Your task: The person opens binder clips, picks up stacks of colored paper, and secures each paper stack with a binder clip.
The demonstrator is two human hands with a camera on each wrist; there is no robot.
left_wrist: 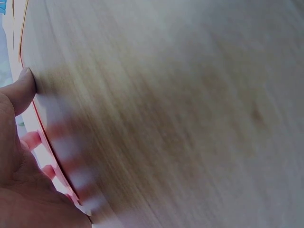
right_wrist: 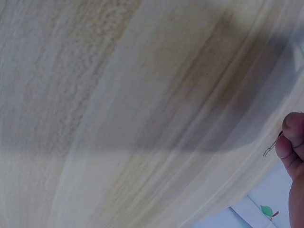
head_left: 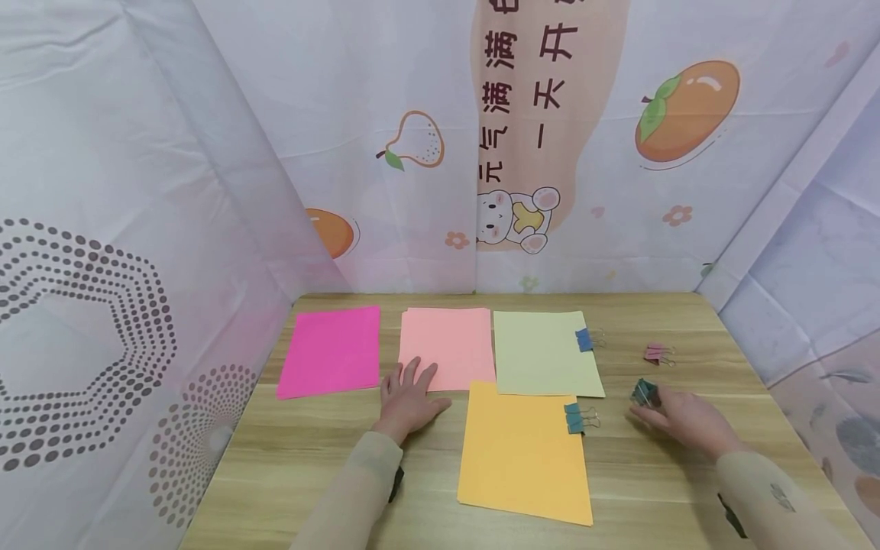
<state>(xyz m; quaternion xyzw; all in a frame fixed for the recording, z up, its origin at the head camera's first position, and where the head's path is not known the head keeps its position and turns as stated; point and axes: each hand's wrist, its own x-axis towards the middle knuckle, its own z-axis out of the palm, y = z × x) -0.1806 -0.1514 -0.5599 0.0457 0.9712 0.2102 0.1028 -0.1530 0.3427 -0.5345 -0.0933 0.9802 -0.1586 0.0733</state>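
The dark green binder clip (head_left: 645, 392) is at the fingertips of the right hand (head_left: 690, 418), near the right side of the table (head_left: 639, 489) and just nearer the person than a loose pink clip (head_left: 656, 352). It should be light yet stiff, with a strong spring and smooth metal that could slip or twist under an uneven pinch; the wire handles are the place to squeeze, thumb opposite fingers. In the right wrist view the end of one wire handle (right_wrist: 267, 152) sticks out between thumb and finger, though how squarely the pads sit on it cannot be made out. The salmon-pink paper stack (head_left: 447, 344) lies between the magenta sheets (head_left: 330, 351) and the pale green stack (head_left: 543, 355), in the far row. It looks thin and flexible, likely to fan or crease if shoved, so light, flat pressure near an edge suits it better than a tight grab. The left hand (head_left: 407, 401) is wide, palm down, its fingers spread over the near left corner of that stack and its thumb angled out to the right along the near edge; whether it presses firmly cannot be told. The right hand is narrow, pinching the clip, and points leftward with its forearm slanting in from the lower right, well apart from the pink stack. The orange-yellow stack (head_left: 525, 458), with a teal clip (head_left: 574, 418) on its right edge, lies between the two hands.
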